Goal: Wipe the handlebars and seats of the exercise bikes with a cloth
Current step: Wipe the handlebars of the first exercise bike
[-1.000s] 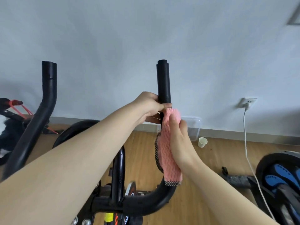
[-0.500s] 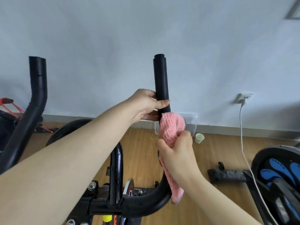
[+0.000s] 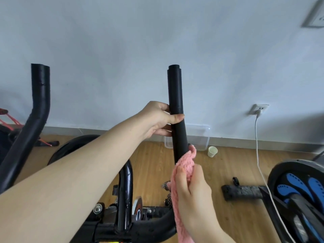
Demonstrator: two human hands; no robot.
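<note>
The exercise bike's right handlebar (image 3: 175, 92) is a black foam-covered bar standing upright in the middle of the view. My left hand (image 3: 158, 118) grips it about halfway up, thumb across the front. My right hand (image 3: 191, 195) is closed on a pink knitted cloth (image 3: 184, 165), pressed around the lower part of the same bar, below my left hand. The cloth's tail hangs down past the bar's bend. The left handlebar (image 3: 39, 102) curves up at the far left, untouched. No seat is in view.
A black centre post (image 3: 125, 193) rises between the bars. On the wooden floor stand a clear plastic box (image 3: 198, 137) and a paper cup (image 3: 212, 151) by the wall. A white cable (image 3: 259, 163) runs from a wall socket to another bike (image 3: 298, 193) at right.
My right hand has slid the pink cloth down the right handlebar, away from my left hand, which has kept its grip. The view has shifted slightly.
</note>
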